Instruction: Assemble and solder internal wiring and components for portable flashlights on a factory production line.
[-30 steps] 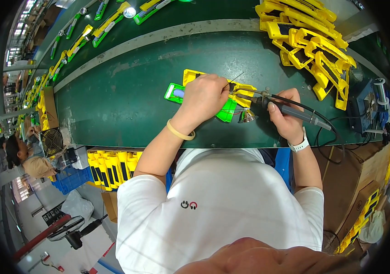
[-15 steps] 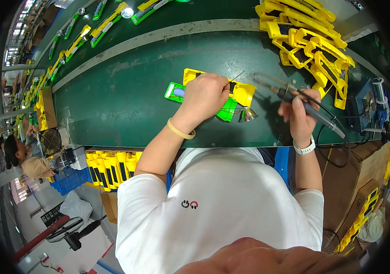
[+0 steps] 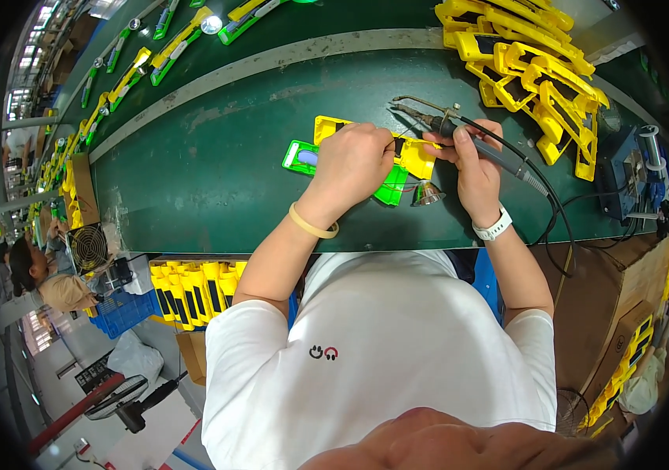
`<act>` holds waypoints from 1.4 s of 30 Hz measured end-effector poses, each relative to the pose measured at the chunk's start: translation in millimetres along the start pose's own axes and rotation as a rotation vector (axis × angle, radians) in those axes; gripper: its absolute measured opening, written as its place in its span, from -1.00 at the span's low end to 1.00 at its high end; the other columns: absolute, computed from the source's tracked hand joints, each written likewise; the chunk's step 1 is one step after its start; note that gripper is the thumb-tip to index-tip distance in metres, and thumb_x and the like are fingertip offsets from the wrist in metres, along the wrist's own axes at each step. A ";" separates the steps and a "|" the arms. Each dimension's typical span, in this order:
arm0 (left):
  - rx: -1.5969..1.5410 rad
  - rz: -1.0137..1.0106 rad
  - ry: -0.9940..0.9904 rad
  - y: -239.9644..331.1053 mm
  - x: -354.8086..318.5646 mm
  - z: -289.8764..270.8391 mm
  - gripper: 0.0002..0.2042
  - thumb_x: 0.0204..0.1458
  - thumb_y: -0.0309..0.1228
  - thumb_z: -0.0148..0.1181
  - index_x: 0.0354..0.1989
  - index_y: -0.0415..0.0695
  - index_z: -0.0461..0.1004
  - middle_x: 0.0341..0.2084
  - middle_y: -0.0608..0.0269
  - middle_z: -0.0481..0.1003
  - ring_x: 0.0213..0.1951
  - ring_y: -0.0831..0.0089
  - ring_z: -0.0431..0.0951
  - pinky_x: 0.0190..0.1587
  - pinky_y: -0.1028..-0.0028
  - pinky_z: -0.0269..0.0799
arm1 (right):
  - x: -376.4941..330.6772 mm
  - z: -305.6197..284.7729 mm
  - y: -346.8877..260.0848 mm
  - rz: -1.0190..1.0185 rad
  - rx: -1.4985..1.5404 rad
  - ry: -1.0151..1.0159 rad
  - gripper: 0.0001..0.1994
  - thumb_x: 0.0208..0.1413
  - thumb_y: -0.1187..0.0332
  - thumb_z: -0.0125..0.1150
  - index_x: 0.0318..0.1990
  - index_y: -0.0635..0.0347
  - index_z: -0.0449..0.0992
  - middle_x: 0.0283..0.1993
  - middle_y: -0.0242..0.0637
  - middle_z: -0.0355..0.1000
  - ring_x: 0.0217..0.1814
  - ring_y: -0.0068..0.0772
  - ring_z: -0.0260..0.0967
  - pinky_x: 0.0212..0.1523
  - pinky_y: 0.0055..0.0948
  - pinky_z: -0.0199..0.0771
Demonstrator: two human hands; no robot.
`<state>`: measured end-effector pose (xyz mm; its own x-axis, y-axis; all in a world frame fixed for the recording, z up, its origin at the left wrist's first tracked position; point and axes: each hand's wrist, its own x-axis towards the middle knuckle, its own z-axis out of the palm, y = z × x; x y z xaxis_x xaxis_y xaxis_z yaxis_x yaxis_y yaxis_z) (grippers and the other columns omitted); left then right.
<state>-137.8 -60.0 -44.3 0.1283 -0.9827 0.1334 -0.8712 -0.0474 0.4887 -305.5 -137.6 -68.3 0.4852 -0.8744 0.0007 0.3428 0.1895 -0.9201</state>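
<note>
My left hand [image 3: 352, 162] presses down on a yellow and green plastic housing [image 3: 327, 149] lying on the dark green bench [image 3: 217, 172]. My right hand [image 3: 471, 168] grips a soldering iron [image 3: 460, 133] by its dark handle, tip pointing left over the yellow part of the housing. A small shiny reflector cone [image 3: 427, 193] sits on the bench between my hands, next to the housing's green end. The iron's black cable [image 3: 550, 211] runs off to the right.
A pile of yellow plastic shells [image 3: 530, 70] lies at the back right. A soldering station [image 3: 632, 172] stands at the right edge. Assembled yellow-green lamps [image 3: 170, 47] ride the conveyor behind. A bin of yellow parts [image 3: 186, 290] and a small fan [image 3: 88, 247] sit below left. Another person [image 3: 41, 278] works at far left.
My right hand lifted the soldering iron and swung it up and left, so its tip now sits over the housing. My left hand stayed on the housing.
</note>
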 end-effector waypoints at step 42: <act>-0.133 0.123 -0.196 -75.8 -4.0 -52.6 -0.92 -0.20 -0.57 0.21 -0.47 -0.21 0.49 -0.39 0.19 0.32 -0.34 0.31 0.41 -0.29 0.43 0.40 | -4.1 35.6 9.3 0.092 -0.287 -0.121 -0.76 0.02 0.51 0.17 -0.30 0.24 0.17 -0.48 -0.37 0.31 -0.52 -0.68 0.31 -0.55 -0.70 0.28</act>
<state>-47.4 -43.0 -36.6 -0.0799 -0.9962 0.0359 -0.8031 0.0857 0.5897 -275.6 -116.3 -62.9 0.6020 -0.7965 -0.0569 0.0610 0.1169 -0.9913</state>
